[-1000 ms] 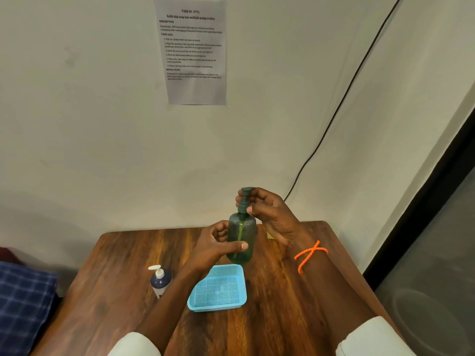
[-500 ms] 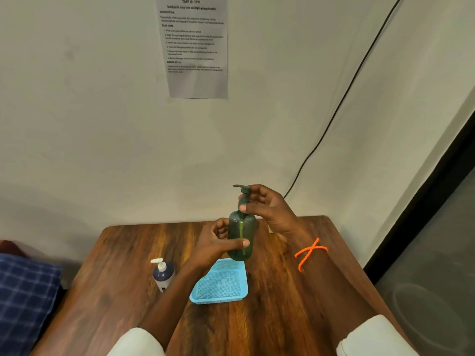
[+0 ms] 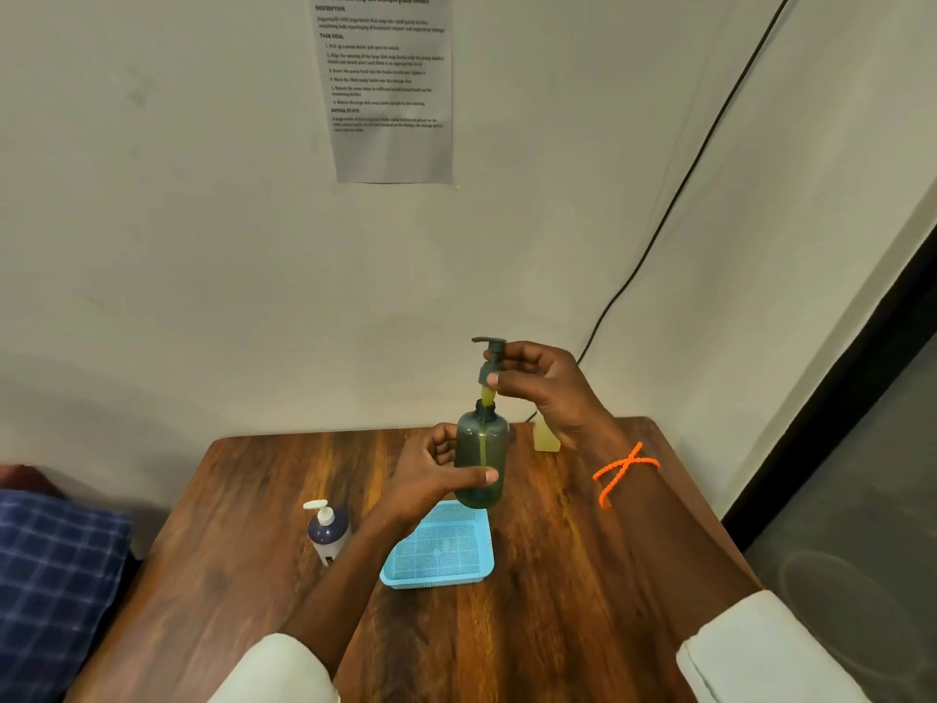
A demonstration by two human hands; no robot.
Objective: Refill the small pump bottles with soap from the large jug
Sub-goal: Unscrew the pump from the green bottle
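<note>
1. Centre of the frame: green pump bottle (image 3: 480, 456) held upright above the surface (image 3: 557, 575), clear of it, just over the far edge of the blue mesh basket (image 3: 438, 548).
2. Left hand (image 3: 431, 471) wrapped around the bottle's body, thumb across the front, steadying it so the neck faces straight up.
3. Right hand (image 3: 540, 385) pinching the collar of the dark pump head (image 3: 491, 360) between thumb and fingers, nozzle pointing to the left of the frame.
4. Pump head raised off the neck, a yellowish stretch of dip tube showing in the gap, the rest running down inside the bottle; probably lifted straight so the tube clears the mouth without dragging soap over the rim.
5. Likely step: opening this bottle for a refill, pump not yet fully out.
6. Lower left of centre: a second, dark pump bottle with a white pump (image 3: 327, 532) standing on the surface, just beside the basket, untouched.
7. Basket low and open, apparently meant as the spot for filled bottles.
8. Behind the right wrist: a pale yellowish container (image 3: 546, 438) at the far edge of the surface, mostly hidden; possibly the soap jug, not possible to tell.
</note>
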